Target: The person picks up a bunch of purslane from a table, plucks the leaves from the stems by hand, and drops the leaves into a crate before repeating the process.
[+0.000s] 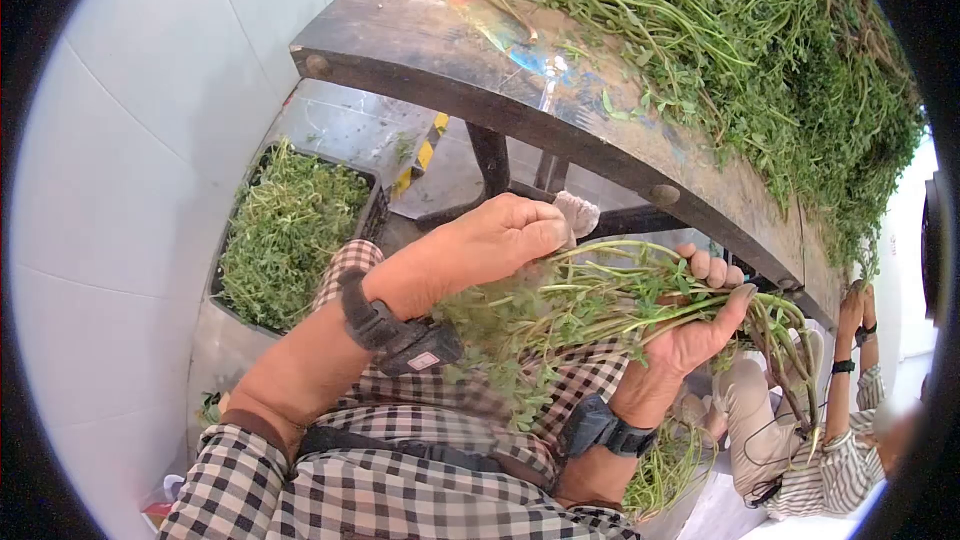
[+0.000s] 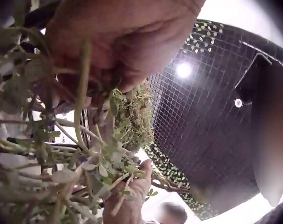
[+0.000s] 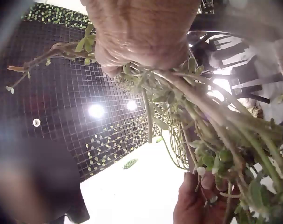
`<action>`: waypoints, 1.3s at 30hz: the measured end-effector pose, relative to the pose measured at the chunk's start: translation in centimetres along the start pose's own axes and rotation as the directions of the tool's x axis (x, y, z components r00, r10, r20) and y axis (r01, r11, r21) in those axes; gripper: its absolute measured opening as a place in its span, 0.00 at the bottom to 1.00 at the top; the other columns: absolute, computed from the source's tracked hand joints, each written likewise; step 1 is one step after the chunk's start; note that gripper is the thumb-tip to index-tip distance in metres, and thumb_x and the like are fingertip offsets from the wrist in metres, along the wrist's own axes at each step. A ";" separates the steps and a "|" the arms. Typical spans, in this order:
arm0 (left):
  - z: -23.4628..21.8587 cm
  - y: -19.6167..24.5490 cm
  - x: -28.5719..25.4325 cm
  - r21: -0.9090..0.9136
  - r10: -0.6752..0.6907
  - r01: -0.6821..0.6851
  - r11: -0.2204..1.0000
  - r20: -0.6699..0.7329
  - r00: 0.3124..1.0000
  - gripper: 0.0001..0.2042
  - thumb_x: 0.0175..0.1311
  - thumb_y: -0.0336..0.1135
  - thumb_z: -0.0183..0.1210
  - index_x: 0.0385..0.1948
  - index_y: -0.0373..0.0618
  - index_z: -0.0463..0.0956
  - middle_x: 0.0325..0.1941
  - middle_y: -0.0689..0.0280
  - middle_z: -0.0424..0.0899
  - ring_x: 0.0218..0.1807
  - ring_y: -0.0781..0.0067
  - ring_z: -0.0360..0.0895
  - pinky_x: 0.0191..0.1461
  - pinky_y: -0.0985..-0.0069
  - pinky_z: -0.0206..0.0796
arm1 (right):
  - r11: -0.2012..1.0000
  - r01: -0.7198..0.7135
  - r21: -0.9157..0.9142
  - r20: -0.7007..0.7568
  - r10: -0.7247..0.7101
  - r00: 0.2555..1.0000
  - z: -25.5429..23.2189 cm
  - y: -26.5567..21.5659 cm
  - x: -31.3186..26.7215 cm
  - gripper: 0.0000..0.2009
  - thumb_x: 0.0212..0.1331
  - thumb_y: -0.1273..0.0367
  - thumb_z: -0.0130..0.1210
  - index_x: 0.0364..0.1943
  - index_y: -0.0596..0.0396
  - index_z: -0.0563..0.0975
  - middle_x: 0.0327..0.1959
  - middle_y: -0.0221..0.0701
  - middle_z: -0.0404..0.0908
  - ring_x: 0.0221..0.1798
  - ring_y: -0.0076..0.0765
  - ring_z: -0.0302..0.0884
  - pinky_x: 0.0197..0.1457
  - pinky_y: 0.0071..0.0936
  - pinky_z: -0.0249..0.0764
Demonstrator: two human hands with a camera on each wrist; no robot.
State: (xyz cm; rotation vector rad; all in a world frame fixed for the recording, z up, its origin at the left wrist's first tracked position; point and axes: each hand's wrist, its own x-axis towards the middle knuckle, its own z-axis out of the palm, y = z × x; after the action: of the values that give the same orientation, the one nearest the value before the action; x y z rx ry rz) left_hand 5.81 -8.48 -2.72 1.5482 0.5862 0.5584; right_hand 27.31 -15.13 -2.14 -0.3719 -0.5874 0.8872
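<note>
My right hand [image 1: 700, 325] grips a loose bunch of leafy green stems [image 1: 610, 295], its fingers curled round them near the root end. Brownish lower stems [image 1: 785, 340] hang out past the right hand. At the leafy end, over the lap, my left hand [image 1: 500, 237] has its thumb and fingers bent together, pinching at the stems. In the right wrist view the left hand's fingertips [image 3: 190, 184] sit among thin stems and leaves. The left wrist view shows stems crossing close below that hand. A whitish lump [image 1: 577, 212] appears beside its fingertips.
A worn wooden table [image 1: 400, 30] curves across the front, with a large heap of greens [image 1: 740, 50] on it. A dark crate [image 1: 375, 202] of greens stands on the floor at left. More stems [image 1: 665, 465] lie beside the lap. Another person [image 1: 830, 450] sits at right.
</note>
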 end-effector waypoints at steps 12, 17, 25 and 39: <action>0.9 0.9 -0.3 -0.558 -0.153 0.189 0.808 0.110 0.982 0.14 0.59 0.32 0.48 0.44 0.36 0.72 0.30 0.71 0.77 0.30 0.87 0.70 0.35 0.86 0.63 | 1.000 0.003 -0.002 -0.036 -0.003 0.999 0.1 0.0 0.0 0.14 0.61 0.60 0.47 0.22 0.47 0.60 0.20 0.22 0.55 0.27 0.26 0.54 0.48 0.34 0.61; 1.6 -0.4 -0.4 -0.240 -0.103 0.092 0.966 -0.035 0.994 0.10 0.58 0.31 0.49 0.38 0.38 0.74 0.28 0.73 0.76 0.30 0.86 0.69 0.34 0.84 0.62 | 1.000 0.012 -0.004 -0.069 -0.012 0.998 0.0 -0.2 0.0 0.15 0.62 0.60 0.46 0.21 0.48 0.59 0.20 0.22 0.54 0.27 0.26 0.52 0.48 0.33 0.60; 2.0 -2.1 0.0 0.469 0.239 -0.083 0.880 -0.284 0.929 0.05 0.55 0.28 0.47 0.28 0.40 0.72 0.21 0.73 0.71 0.23 0.83 0.66 0.26 0.81 0.59 | 0.992 -0.059 0.112 0.024 0.057 0.998 0.0 -0.4 -0.4 0.16 0.63 0.57 0.43 0.21 0.46 0.58 0.18 0.21 0.52 0.23 0.23 0.48 0.35 0.26 0.56; -0.7 -4.1 -0.4 0.655 0.171 -0.034 0.755 -0.147 0.974 0.07 0.56 0.28 0.48 0.32 0.38 0.73 0.20 0.68 0.73 0.24 0.76 0.70 0.29 0.74 0.63 | 0.996 -0.013 -0.087 0.028 0.016 0.999 1.8 0.1 -1.2 0.13 0.63 0.57 0.44 0.26 0.48 0.64 0.17 0.21 0.54 0.21 0.22 0.50 0.29 0.24 0.52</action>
State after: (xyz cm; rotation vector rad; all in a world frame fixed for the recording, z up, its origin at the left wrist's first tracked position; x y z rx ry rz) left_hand 4.89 -8.09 -6.75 2.2152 0.9195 0.6348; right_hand 25.56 -15.89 -1.20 -0.4428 -0.6517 0.8839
